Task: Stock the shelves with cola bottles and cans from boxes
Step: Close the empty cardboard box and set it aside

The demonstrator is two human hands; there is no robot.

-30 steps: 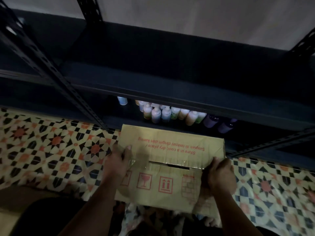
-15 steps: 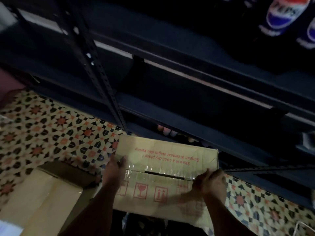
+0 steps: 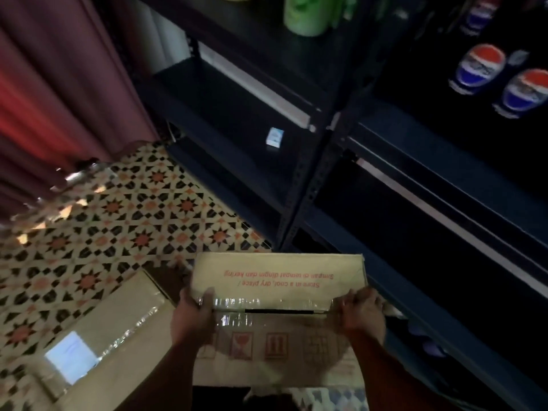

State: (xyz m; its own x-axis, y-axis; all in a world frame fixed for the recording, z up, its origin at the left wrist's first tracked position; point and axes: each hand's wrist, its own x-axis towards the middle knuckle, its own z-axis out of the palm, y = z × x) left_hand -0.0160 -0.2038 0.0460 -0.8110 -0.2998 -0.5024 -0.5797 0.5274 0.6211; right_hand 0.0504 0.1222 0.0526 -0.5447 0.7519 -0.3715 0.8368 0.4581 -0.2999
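Observation:
I carry a taped cardboard box point(image 3: 275, 280) with red print in front of my body, above the patterned floor. My left hand point(image 3: 194, 318) grips its left edge, thumb over the taped top seam. My right hand point(image 3: 360, 314) grips the right edge in the same way. Dark metal shelves point(image 3: 415, 203) stand just beyond the box. Cola bottles with red, white and blue labels point(image 3: 480, 69) stand on an upper shelf at the far right. What the box holds is hidden.
A second taped cardboard box point(image 3: 118, 336) with a white label lies on the floor at my left. A red curtain point(image 3: 59, 99) hangs at the far left. A green bottle point(image 3: 302, 13) and a small white packet point(image 3: 274, 137) sit on the shelves.
The view has swung up and left, bringing the curtain, the floor box and the cola bottles into sight. Both hands keep their hold on the box.

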